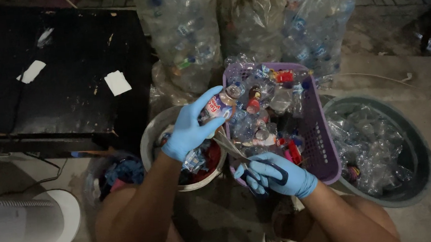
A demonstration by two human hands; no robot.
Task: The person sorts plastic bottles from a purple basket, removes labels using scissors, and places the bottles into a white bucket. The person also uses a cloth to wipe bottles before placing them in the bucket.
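Both my hands wear blue gloves. My left hand (pixel 189 128) grips a small clear plastic bottle (pixel 219 105) with a coloured label, holding it above the edge of a pale bucket (pixel 148 138). My right hand (pixel 275 175) is closed on the dark handle of a knife (pixel 259 168); its blade points up towards the bottle's label. Just behind both hands stands a purple plastic basket (pixel 323 144) piled with several empty bottles.
A round grey tub (pixel 419 142) of crushed clear bottles sits at the right. Large clear bags of bottles (pixel 248 17) stand behind the basket. A black table (pixel 60 71) is at the left, a white fan base (pixel 56 223) at lower left.
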